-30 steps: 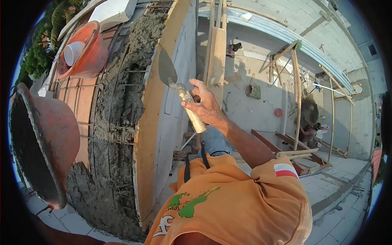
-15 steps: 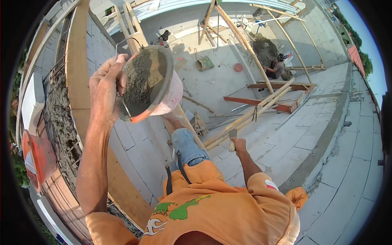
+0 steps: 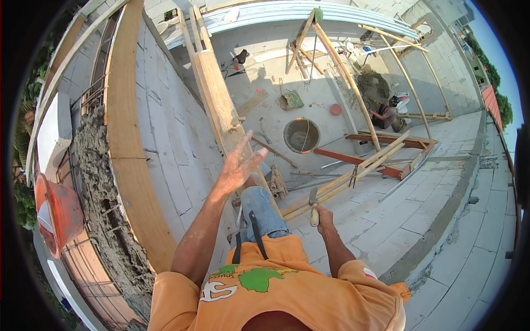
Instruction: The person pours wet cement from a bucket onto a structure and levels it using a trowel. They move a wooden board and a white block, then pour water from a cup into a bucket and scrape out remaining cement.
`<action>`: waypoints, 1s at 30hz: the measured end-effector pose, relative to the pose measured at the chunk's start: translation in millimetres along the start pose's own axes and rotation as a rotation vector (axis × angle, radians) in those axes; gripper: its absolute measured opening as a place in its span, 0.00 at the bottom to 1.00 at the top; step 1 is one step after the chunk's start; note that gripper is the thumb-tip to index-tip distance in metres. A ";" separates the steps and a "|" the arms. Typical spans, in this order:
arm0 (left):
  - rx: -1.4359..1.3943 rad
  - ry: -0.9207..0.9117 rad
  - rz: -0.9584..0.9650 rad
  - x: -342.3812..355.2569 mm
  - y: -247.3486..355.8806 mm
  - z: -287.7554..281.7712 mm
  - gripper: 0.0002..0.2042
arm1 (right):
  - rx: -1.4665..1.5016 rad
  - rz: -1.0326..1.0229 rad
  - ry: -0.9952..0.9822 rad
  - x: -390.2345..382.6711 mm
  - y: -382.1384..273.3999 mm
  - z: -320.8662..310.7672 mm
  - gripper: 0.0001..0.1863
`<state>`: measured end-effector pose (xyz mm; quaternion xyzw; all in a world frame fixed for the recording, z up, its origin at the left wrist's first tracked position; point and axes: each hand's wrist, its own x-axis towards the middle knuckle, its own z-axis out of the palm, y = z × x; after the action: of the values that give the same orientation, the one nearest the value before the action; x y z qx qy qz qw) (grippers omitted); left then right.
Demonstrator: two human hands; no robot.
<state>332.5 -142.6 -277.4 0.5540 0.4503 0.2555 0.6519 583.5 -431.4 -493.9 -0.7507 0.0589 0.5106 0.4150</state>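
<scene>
My left hand (image 3: 239,168) is stretched out over the planks, its fingers spread and holding nothing. Past its fingertips, lower down, a round bucket (image 3: 288,138) shows its grey-coated inside and a thin wire handle; whether it hangs in the air or rests on the floor I cannot tell. My right hand (image 3: 326,218) grips the pale handle of a trowel (image 3: 313,196), its small blade pointing away from me. To the left, wet mortar (image 3: 99,165) fills the narrow gap beside a long wooden form board (image 3: 122,110).
An orange bucket (image 3: 63,212) stands tilted at the far left by a white block (image 3: 54,132). Wooden poles (image 3: 342,63) and reddish beams (image 3: 339,156) cross the space below. Another person (image 3: 383,116) crouches near a mortar heap (image 3: 373,87). A block wall (image 3: 386,220) runs along my right.
My left hand has let go of the mortar bucket it held up and moved right and down. A bucket now appears far below, beyond that hand. The right hand still grips the trowel.
</scene>
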 end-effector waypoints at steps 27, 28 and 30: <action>-1.472 1.638 0.306 -266.5 -74.3 -55.9 0.47 | -1.428 -2.140 -1.360 -265.9 -325.4 494.8 0.29; -1.511 1.684 0.339 -264.7 -70.6 -57.5 0.47 | -1.493 -2.358 -1.348 -268.2 -329.2 501.3 0.30; -1.499 1.699 0.342 -261.1 -66.7 -61.5 0.48 | -1.523 -2.427 -1.363 -270.0 -334.2 516.5 0.30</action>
<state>146.7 -346.6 -260.4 -0.2713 0.3985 0.8366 0.2603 256.6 47.7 -154.8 0.0130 0.9984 -0.0254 -0.0491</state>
